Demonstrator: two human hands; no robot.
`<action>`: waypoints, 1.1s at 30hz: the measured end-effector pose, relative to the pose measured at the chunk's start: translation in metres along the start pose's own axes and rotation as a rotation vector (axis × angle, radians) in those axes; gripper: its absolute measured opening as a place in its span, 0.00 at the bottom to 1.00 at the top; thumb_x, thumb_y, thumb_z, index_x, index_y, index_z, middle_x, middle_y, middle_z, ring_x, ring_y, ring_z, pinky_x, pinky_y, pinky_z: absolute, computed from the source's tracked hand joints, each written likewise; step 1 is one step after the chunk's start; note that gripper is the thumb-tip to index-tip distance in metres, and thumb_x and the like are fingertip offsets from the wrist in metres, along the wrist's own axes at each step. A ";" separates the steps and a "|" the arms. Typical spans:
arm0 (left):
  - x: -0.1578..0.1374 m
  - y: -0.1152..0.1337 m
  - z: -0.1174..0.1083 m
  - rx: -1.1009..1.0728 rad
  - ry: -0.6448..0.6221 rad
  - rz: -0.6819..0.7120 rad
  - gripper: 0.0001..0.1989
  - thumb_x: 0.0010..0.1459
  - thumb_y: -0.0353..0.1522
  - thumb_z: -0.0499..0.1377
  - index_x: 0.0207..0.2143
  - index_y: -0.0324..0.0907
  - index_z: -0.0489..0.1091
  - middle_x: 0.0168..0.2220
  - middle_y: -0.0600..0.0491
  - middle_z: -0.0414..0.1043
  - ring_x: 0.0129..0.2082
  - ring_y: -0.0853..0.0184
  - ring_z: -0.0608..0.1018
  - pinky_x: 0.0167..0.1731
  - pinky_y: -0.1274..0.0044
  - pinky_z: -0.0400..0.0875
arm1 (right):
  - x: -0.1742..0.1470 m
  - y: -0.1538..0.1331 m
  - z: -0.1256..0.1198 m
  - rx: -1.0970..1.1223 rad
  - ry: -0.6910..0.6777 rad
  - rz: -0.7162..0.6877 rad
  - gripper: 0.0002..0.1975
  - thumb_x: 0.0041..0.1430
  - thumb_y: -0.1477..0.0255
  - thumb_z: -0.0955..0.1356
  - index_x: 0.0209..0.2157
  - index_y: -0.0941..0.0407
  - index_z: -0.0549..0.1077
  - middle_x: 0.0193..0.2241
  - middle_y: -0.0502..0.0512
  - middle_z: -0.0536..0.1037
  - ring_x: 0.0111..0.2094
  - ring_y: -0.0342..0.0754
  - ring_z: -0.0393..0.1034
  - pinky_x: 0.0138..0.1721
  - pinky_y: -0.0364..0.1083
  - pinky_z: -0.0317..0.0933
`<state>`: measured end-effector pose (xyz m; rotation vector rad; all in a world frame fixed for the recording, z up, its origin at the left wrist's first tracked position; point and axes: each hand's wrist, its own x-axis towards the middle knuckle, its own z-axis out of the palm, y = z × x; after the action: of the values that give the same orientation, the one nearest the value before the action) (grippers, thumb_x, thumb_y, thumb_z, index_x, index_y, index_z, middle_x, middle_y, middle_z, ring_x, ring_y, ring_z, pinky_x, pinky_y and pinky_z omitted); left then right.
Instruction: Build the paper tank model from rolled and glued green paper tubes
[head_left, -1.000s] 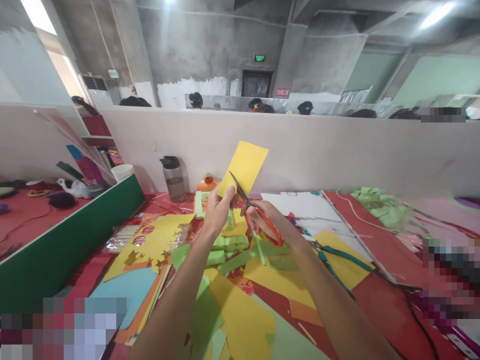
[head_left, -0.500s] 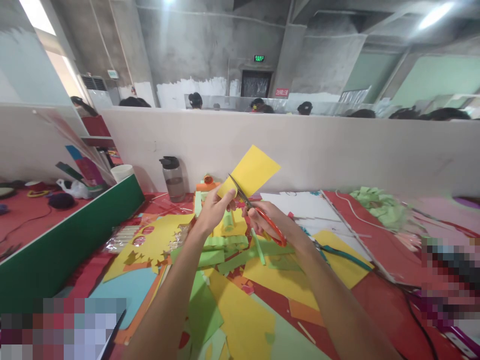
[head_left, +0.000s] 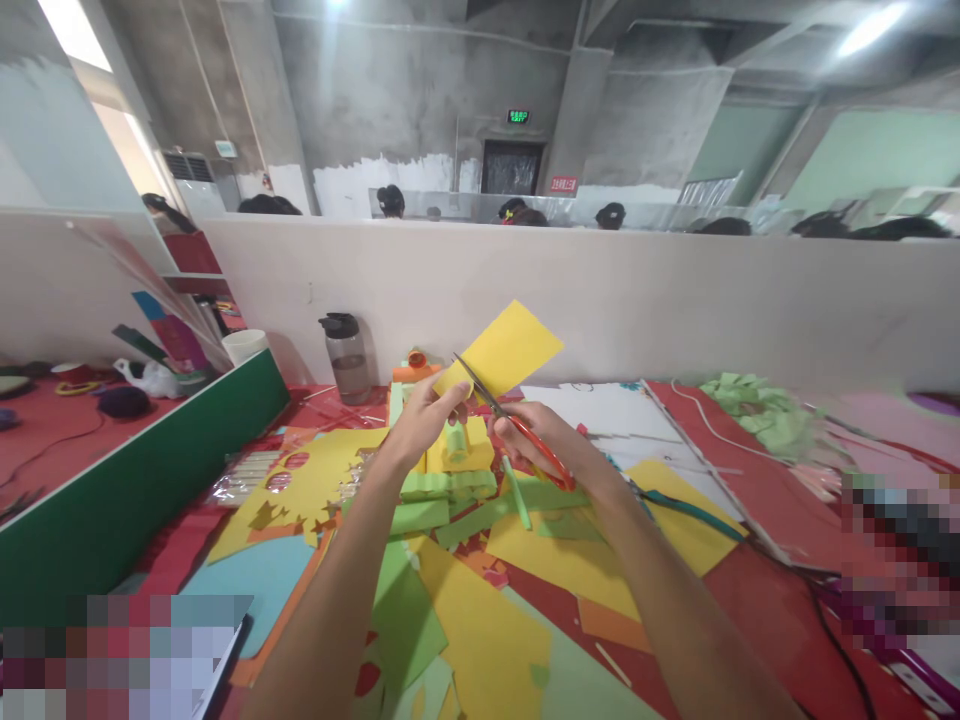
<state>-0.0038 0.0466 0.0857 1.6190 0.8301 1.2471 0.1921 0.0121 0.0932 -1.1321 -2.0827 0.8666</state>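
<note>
My left hand (head_left: 433, 408) pinches the lower left end of a yellow sheet of paper (head_left: 517, 345), which is raised above the table. My right hand (head_left: 532, 432) is closed on the orange handles of a pair of scissors (head_left: 480, 385). The blades lie across the yellow sheet close to my left fingers, pointing up and left. Whether the blades have parted the paper there I cannot tell. Below my hands lies a rolled green paper piece (head_left: 456, 440) among yellow and green papers.
Yellow sheets (head_left: 480, 630), green strips (head_left: 424, 517) and a blue sheet (head_left: 251, 590) cover the red table. A dark-lidded bottle (head_left: 346, 358) stands by the white partition (head_left: 675, 310). At left runs a green board (head_left: 150, 470); teal-handled scissors (head_left: 690, 510) lie right.
The yellow sheet has tilted and dropped slightly at its upper end. The scissors and both hands have shifted only a little.
</note>
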 end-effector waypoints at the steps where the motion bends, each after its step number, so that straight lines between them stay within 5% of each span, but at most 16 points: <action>1: -0.001 0.001 -0.001 0.014 -0.018 -0.003 0.14 0.60 0.42 0.57 0.29 0.41 0.67 0.21 0.56 0.67 0.22 0.71 0.69 0.25 0.78 0.61 | 0.000 0.000 0.000 0.000 -0.013 -0.012 0.28 0.62 0.44 0.60 0.32 0.56 0.69 0.18 0.47 0.67 0.19 0.43 0.62 0.22 0.43 0.57; 25: -0.006 0.011 -0.015 0.143 -0.174 -0.053 0.13 0.59 0.42 0.57 0.30 0.41 0.67 0.25 0.56 0.67 0.26 0.70 0.70 0.29 0.77 0.63 | 0.001 0.000 0.005 -0.007 0.015 0.038 0.23 0.62 0.49 0.64 0.28 0.56 0.67 0.17 0.45 0.65 0.18 0.42 0.61 0.20 0.41 0.52; 33: -0.008 0.018 -0.017 0.216 -0.273 -0.054 0.15 0.59 0.42 0.56 0.26 0.41 0.67 0.23 0.56 0.66 0.25 0.70 0.70 0.29 0.77 0.63 | 0.003 0.003 0.009 0.020 -0.019 0.011 0.24 0.63 0.49 0.63 0.28 0.56 0.67 0.18 0.47 0.68 0.20 0.42 0.64 0.23 0.42 0.58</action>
<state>-0.0222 0.0370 0.1005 1.8763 0.8494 0.8962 0.1849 0.0135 0.0864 -1.1294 -2.0810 0.9049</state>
